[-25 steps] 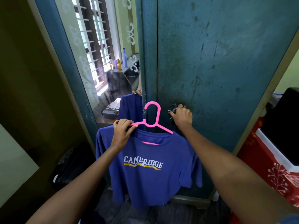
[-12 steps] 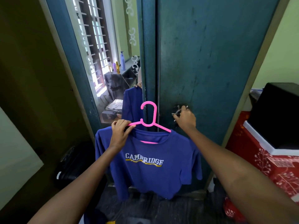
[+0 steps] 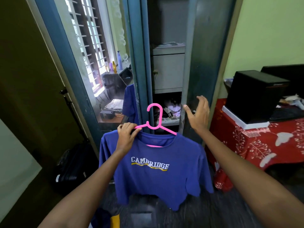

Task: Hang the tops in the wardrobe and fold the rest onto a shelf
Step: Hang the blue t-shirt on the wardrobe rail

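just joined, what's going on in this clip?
A person is putting a blue T-shirt away. It sits on a pink hanger, which the left hand grips by one arm. The right hand is open at the edge of the wardrobe door, which stands ajar and shows grey shelves inside. The shirt is not hung yet; no rail is visible.

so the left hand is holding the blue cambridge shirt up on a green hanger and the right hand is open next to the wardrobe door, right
Not quite: the hanger is pink, not green, as the head view shows. The rest stands: the left hand holds the blue Cambridge shirt up on it, and the right hand is open beside the wardrobe door.
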The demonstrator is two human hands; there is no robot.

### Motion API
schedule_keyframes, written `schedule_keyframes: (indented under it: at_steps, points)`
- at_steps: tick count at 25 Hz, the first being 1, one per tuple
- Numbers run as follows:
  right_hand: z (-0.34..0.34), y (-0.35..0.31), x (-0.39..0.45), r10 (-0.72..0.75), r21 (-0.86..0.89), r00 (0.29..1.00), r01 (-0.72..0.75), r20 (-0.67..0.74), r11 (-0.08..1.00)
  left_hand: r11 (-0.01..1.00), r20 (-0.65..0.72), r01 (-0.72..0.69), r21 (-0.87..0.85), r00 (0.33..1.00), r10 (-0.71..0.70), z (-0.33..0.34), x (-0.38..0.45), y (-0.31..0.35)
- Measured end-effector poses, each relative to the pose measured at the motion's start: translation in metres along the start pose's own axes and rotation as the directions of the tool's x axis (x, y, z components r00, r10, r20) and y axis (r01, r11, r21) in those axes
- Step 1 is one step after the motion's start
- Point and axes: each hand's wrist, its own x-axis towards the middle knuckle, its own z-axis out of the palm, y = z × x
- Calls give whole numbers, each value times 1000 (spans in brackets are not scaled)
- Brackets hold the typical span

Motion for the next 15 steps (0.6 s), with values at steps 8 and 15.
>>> schedule_keyframes:
  at_steps: [8,15]
  points:
    - [-67,10,-6,179,33,958,-176,-223,984,997,22,73,-20,997,-72,8,4,33]
    - [-129,51,3,337,4,894,-352,-296,936,998,2,55,-4,998,-55,24,13,61]
